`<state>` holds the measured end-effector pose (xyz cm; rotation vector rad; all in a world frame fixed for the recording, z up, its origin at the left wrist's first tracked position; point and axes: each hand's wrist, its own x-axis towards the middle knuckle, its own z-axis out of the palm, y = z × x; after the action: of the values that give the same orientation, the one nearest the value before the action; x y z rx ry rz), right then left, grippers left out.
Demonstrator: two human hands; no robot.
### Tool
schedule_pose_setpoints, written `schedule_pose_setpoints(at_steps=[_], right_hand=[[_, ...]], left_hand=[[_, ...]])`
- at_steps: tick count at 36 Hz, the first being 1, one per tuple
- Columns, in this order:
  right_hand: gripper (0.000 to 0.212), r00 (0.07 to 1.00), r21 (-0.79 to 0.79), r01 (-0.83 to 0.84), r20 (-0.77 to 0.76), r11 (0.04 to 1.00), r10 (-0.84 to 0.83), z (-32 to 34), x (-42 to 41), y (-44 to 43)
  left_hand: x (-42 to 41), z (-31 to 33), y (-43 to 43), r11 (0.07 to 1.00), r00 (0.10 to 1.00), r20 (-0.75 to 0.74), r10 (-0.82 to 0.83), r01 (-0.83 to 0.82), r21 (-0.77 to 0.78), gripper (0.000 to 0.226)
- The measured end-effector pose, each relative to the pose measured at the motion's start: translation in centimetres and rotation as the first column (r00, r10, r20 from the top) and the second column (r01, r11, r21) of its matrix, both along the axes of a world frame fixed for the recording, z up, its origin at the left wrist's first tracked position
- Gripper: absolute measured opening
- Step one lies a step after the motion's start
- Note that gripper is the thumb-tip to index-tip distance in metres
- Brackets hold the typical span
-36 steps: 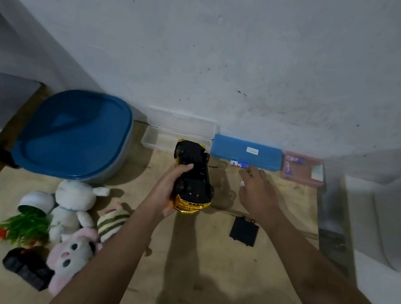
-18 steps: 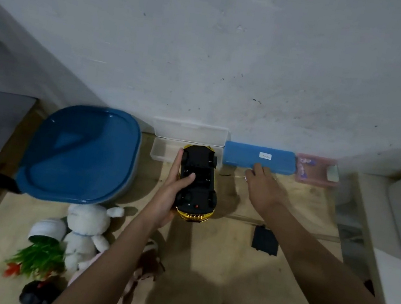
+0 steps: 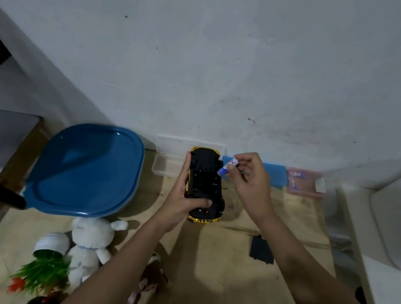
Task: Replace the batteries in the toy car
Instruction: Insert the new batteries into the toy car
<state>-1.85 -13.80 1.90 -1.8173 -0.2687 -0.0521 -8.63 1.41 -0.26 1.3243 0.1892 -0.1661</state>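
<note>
Battery change at the desk's far edge.
Left hand (image 3: 181,201) wraps the upturned black-and-yellow plastic toy car (image 3: 205,186); right hand (image 3: 249,183) pinches a small blue-and-white cylindrical battery (image 3: 228,166) just beside it, near the flat black battery cover (image 3: 262,249).

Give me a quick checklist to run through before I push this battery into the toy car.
1. Car held steady: ok. The left hand grips the toy car, underside up.
2. Battery in hand: ok. The right hand pinches the battery beside the car's far end.
3. Compartment open: ok. The black cover lies on the table, off the car.
4. Old batteries out: cannot tell. The bay is too dark to see.
5. Polarity matched: cannot tell. Neither the battery's ends nor the bay's markings are readable.
6. Path to the bay: ok. Nothing lies between battery and car.
</note>
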Motion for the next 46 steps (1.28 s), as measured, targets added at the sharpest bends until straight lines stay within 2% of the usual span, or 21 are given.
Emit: schedule_pose_setpoints(at_steps=[7, 12, 15, 17, 20, 24, 26, 31, 38, 42, 46], right_hand=[[0.017, 0.992, 0.042, 0.122, 0.015, 0.992, -0.123, 1.3, -1.6, 0.7], [0.026, 0.981, 0.112, 0.177, 0.058, 0.978, -0.184, 2.2, -2.7, 0.9], [0.018, 0.989, 0.205, 0.146, -0.007, 0.968, -0.148, 2.8, -3.0, 0.8], [0.016, 0.994, 0.19, 0.108, -0.018, 0.976, -0.107, 3.2, -3.1, 0.5], [0.022, 0.995, 0.223, 0.102, -0.043, 0.969, -0.095, 3.9, -3.0, 0.1], [0.026, 0.986, 0.387, 0.13, -0.148, 0.913, -0.078, 4.8, -2.9, -0.5], [0.029, 0.985, 0.409, 0.147, -0.146, 0.9, -0.095, 5.0, -2.8, -0.7], [0.028, 0.982, 0.382, 0.189, -0.101, 0.905, -0.162, 5.3, -2.3, -1.1], [0.026, 0.982, 0.332, 0.182, -0.01, 0.926, -0.19, 4.7, -2.0, -0.8], [0.027, 0.975, 0.229, 0.181, 0.085, 0.957, -0.204, 3.7, -1.7, -0.7], [0.024, 0.953, 0.056, 0.135, 0.266, 0.989, -0.145, 3.2, -0.8, -1.0]], left_hand=[[0.1, 2.8, -1.1, 0.997, 0.994, 0.113, -0.007, -0.001, 0.074, 0.111], [-0.6, 4.4, -1.6, 0.991, 0.984, 0.169, -0.052, 0.031, 0.127, 0.111], [-0.8, 4.8, -1.3, 0.99, 0.979, 0.19, -0.07, 0.044, 0.137, 0.114], [-1.0, 5.2, -1.1, 0.988, 0.975, 0.205, -0.081, 0.051, 0.147, 0.114], [-1.1, 5.9, -0.9, 0.984, 0.965, 0.237, -0.108, 0.07, 0.163, 0.112], [-0.8, 6.7, -1.1, 0.977, 0.952, 0.269, -0.148, 0.098, 0.19, 0.113], [-0.5, 7.0, -1.1, 0.967, 0.948, 0.265, -0.174, 0.114, 0.228, 0.115], [0.4, 8.1, -1.4, 0.905, 0.933, 0.203, -0.298, 0.208, 0.37, 0.116], [1.0, 7.7, -1.5, 0.876, 0.929, 0.158, -0.333, 0.243, 0.417, 0.119], [1.7, 7.6, -1.5, 0.86, 0.92, 0.172, -0.352, 0.246, 0.447, 0.118], [2.8, 7.7, -1.1, 0.854, 0.913, 0.185, -0.365, 0.249, 0.457, 0.119]])
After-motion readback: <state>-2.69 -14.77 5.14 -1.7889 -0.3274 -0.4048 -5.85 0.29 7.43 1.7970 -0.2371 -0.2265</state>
